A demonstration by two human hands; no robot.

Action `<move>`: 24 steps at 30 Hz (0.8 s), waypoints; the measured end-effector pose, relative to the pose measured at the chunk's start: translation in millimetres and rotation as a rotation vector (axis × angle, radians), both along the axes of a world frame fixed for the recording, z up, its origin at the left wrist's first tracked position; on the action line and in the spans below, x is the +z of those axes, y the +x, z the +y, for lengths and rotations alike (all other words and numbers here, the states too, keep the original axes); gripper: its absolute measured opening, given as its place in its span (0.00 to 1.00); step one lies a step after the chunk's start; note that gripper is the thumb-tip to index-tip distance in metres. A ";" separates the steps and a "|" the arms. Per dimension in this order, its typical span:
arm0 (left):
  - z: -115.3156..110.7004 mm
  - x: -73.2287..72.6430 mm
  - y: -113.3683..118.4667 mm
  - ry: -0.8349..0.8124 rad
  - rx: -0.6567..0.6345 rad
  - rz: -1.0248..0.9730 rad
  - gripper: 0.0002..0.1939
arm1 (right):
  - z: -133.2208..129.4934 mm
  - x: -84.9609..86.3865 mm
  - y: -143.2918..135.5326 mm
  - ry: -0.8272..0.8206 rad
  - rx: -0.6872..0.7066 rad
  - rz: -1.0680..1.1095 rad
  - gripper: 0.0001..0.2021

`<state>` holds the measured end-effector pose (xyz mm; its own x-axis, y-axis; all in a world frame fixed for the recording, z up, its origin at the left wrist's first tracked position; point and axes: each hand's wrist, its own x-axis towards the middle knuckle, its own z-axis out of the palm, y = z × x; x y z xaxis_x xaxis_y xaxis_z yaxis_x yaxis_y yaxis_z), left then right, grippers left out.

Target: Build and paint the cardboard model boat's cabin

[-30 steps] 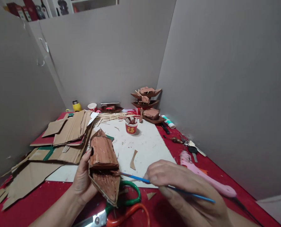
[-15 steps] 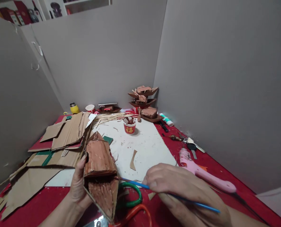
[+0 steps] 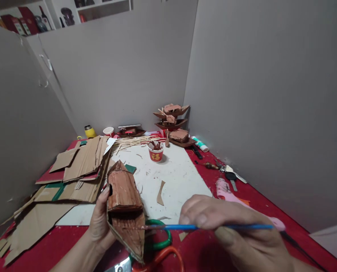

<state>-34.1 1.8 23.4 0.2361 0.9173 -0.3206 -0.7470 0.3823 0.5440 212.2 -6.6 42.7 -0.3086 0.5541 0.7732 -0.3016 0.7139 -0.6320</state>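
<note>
With the left grip (image 3: 99,223) clamped on the model boat (image 3: 125,190) and right grip (image 3: 239,236) pinching the paintbrush (image 3: 177,227) over its deck (image 3: 132,238), light lengthwise strokes probably coat best.

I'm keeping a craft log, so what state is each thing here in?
Left hand: gripping the model boat
Right hand: gripping the paintbrush
Model boat: tilted, brown, roofed
Paintbrush: tip brown, over the boat's deck
Patterned red cup: upright, open, brown-stained inside
Scissors: lying, partly hidden, open or shut unclear
Pink glue gun: lying, partly hidden
White-green tube: lying on its side
Cardboard: cut, piled
</note>
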 end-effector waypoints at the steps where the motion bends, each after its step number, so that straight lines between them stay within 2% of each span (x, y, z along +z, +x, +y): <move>1: 0.2 1.0 1.1 -0.001 -0.006 0.002 0.17 | -0.7 -1.1 0.9 -0.008 -0.026 0.031 0.11; 7: 2.3 6.0 5.4 -0.041 0.098 0.029 0.16 | 4.7 -8.7 1.7 -0.073 -0.233 0.125 0.10; 11: 6.9 5.6 3.3 -0.016 0.122 0.028 0.20 | 26.6 -9.5 3.1 -0.210 -0.514 0.210 0.06; 14: 10.5 5.7 1.1 0.018 0.157 0.041 0.21 | 50.2 -3.3 7.8 -0.321 -0.672 0.230 0.10; 19: 11.5 8.3 -0.5 0.060 0.200 0.032 0.17 | 106.5 10.9 9.6 -0.371 -0.701 0.003 0.11; 24: 11.3 5.4 -3.6 0.135 0.231 -0.002 0.13 | 169.0 12.6 -9.5 -0.461 -0.643 -0.333 0.14</move>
<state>-37.7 13.1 28.9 0.0160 0.9814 -0.1913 -0.8068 0.1257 0.5773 202.7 162.4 55.3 0.0027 0.9358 0.3524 0.3261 0.3324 -0.8850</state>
